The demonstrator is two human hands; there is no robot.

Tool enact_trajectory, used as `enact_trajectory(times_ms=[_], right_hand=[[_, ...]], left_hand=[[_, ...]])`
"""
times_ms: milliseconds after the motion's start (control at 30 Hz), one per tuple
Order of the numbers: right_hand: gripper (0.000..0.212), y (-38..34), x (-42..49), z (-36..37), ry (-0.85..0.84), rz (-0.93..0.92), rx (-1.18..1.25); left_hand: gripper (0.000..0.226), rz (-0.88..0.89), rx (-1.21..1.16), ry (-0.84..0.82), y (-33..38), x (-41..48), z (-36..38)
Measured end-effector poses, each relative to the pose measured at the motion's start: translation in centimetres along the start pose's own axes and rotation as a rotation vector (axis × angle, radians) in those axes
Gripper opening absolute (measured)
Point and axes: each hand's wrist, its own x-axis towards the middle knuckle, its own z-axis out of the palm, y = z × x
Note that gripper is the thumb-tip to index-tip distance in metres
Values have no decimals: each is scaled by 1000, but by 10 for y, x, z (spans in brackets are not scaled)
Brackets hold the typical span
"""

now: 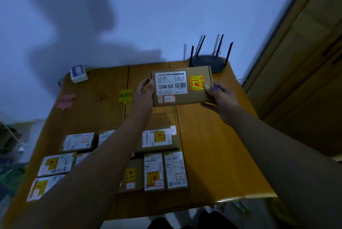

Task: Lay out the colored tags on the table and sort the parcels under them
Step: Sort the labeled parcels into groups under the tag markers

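I hold a brown cardboard parcel [182,97] with a white label and an orange fragile sticker above the far middle of the wooden table [212,145]. My left hand [143,95] grips its left edge and my right hand [220,99] its right edge. A pink tag [65,100] lies at the far left and a yellow tag [125,95] near the middle. A purple tag [215,88] peeks out behind my right thumb. A thin green strip [174,113] shows below the held parcel. Several labelled parcels [157,139] lie in rows on the near half, partly hidden by my left arm.
A black router [209,62] with antennas stands at the table's far right corner against the wall. A small white box [78,73] sits at the far left corner. A wooden cabinet [305,62] rises on the right. Clutter lies on the floor at left.
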Motion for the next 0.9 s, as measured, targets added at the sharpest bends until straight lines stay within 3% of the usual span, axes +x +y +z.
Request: enact_trajectory(times_ms=[200,333,467,600,700,900], right_hand=[[41,0,-5,-9,48,-19,-57],[52,1,-4,-38,157,-3,-108],[39,0,12,-86,281,21,-232],[41,15,45,-146,412,116,-392],[50,31,78,-196,466,196,-469],[70,67,152,-269,494,277,-546]], left_hand=[[39,-1,7,-64,-6,11,9],[39,-90,-25,-106,-27,13,40],[27,-156,22,-145,-63,8,97],[37,-232,119,-209,-108,6,162],[27,-182,284,-279,-150,8,206],[24,-156,579,-140,-216,36,277]])
